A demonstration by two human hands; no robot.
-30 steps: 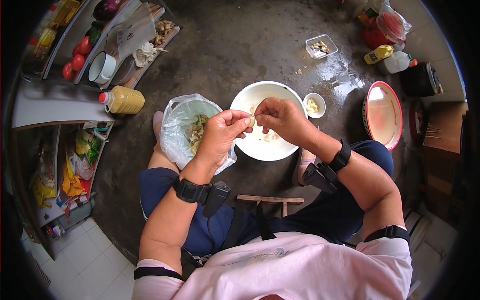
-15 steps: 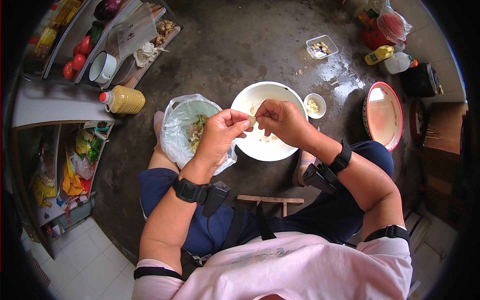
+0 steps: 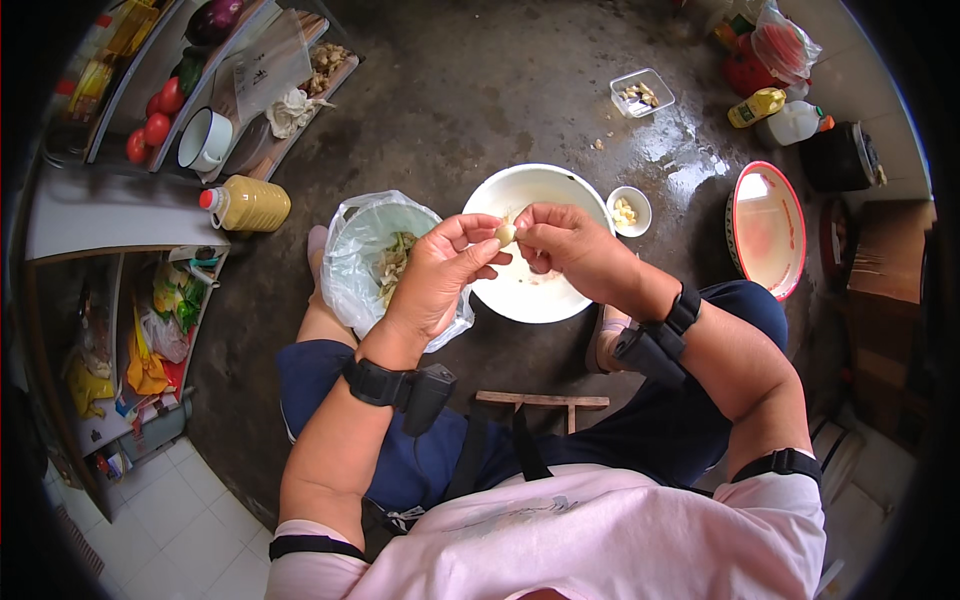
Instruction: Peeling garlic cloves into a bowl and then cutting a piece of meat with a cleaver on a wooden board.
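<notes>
A pale garlic clove (image 3: 506,235) is pinched between my two hands above the white enamel basin (image 3: 540,308). My left hand (image 3: 445,262) grips it from the left with thumb and forefinger. From the right, my right hand (image 3: 566,240) closes its fingertips at the clove's edge. Thin bits of skin lie in the basin, partly covered by my hands. Left of it stands a bin lined with a clear plastic bag (image 3: 350,260), holding peelings (image 3: 393,265). A small white bowl (image 3: 641,227) with peeled cloves (image 3: 623,212) sits just right of the basin.
Farther off, a clear plastic tray (image 3: 656,102) holds several cloves. A red-rimmed basin (image 3: 797,240) leans at the right near a black pot (image 3: 838,160) and bottles. Shelves (image 3: 120,215) with vegetables and a mug stand left, beside a yellow oil bottle (image 3: 255,203).
The clove has turned and shows more of its pale side. My right hand has shifted slightly down, its fingers drawn to the clove's right edge; my left hand has barely moved.
</notes>
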